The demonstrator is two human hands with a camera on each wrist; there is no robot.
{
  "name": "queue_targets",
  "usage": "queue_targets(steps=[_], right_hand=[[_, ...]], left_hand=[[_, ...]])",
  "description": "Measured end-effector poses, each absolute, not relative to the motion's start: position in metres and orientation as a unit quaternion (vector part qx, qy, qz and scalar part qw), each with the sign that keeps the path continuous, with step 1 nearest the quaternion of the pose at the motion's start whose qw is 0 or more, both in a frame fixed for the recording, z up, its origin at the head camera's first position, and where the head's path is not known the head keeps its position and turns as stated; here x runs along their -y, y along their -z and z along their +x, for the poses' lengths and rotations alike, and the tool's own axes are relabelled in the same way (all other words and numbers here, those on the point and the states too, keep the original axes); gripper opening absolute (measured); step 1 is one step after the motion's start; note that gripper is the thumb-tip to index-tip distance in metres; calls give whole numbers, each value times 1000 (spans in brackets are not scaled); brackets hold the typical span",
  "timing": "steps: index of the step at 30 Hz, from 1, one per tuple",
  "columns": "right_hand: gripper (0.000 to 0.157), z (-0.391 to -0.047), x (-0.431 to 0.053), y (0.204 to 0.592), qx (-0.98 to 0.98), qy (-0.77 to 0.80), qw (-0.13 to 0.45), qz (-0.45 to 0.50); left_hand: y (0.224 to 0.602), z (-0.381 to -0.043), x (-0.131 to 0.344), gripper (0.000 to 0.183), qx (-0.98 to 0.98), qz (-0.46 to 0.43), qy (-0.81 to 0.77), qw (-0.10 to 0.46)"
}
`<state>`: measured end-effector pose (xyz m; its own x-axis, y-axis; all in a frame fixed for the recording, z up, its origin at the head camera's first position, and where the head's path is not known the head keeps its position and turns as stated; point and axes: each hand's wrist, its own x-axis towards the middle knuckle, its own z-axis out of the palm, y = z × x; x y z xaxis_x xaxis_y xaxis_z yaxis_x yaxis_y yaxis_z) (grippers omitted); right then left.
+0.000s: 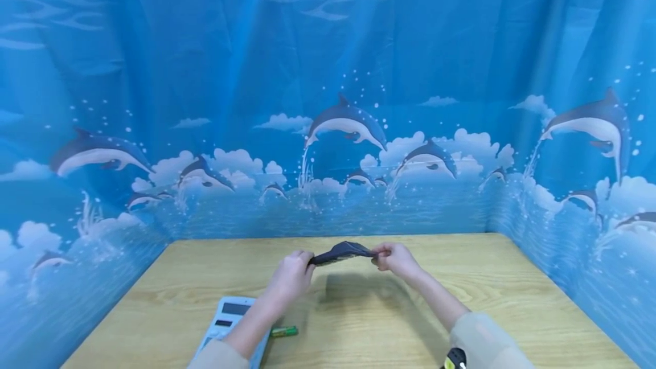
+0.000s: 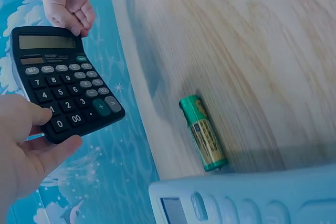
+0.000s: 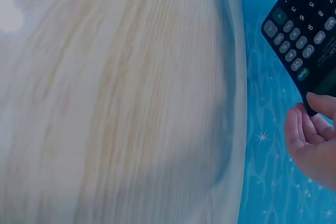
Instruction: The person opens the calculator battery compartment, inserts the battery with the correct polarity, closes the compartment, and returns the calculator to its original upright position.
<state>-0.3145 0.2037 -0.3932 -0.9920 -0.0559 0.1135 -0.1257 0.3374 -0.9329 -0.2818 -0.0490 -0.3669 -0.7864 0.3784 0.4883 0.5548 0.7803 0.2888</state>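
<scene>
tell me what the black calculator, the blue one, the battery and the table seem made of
Black calculator: probably hard plastic, smooth-looking, with separate moulded keys. Blue calculator: likely plastic too, satin, with rounded, moulded-looking edges. Battery: probably a metal can in a printed wrap; its green and gold bands look slightly shiny. Table: smooth wood or wood-look laminate; grain shows, but not which it is.
</scene>
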Motion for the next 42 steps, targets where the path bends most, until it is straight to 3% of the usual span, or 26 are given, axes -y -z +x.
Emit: queue_targets(steps=[8, 17, 22, 33, 38, 42], right_hand=[[27, -328, -187, 390, 738, -669, 74, 39], [26, -338, -166, 388, 688, -721, 79, 22], [28, -341, -153, 385, 669, -740, 69, 15], [39, -348, -120, 379, 638, -770, 16, 2], [46, -346, -106, 385, 682, -731, -11, 26], [41, -342, -92, 392, 738, -673, -27, 47]], left_hand=[[364, -291, 62, 5, 910, -236, 262, 220], [354, -297, 80, 10, 905, -196, 301, 229], [352, -301, 89, 11, 908, -172, 320, 208], [349, -307, 111, 25, 885, -49, 455, 83], [350, -307, 117, 28, 871, -22, 486, 65], [351, -307, 120, 29, 856, 2, 514, 48]])
